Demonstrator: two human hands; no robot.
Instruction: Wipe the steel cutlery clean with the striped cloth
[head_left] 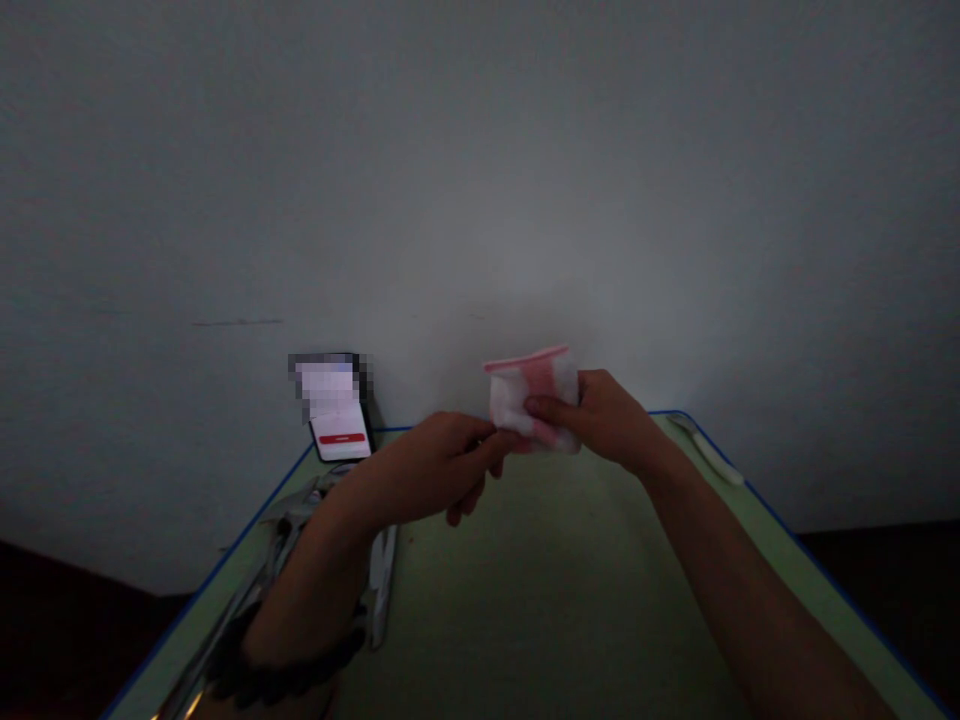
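- Grey wall (480,180) rose dimly behind the pale green, blue-edged worktop (525,610).
- Above the worktop's far part, the pink-and-white item (551,380), cloth or packet, was held up between both hands.
- The right hand (604,415) had its grip closed on the item's right side, thumb across the front.
- The left hand (446,460) touched its lower left edge; whether that grip was closed could not be told.
- A lit phone (345,420) leaned against the wall on the left.
- A white-handled tool (716,458) lay by the right edge.
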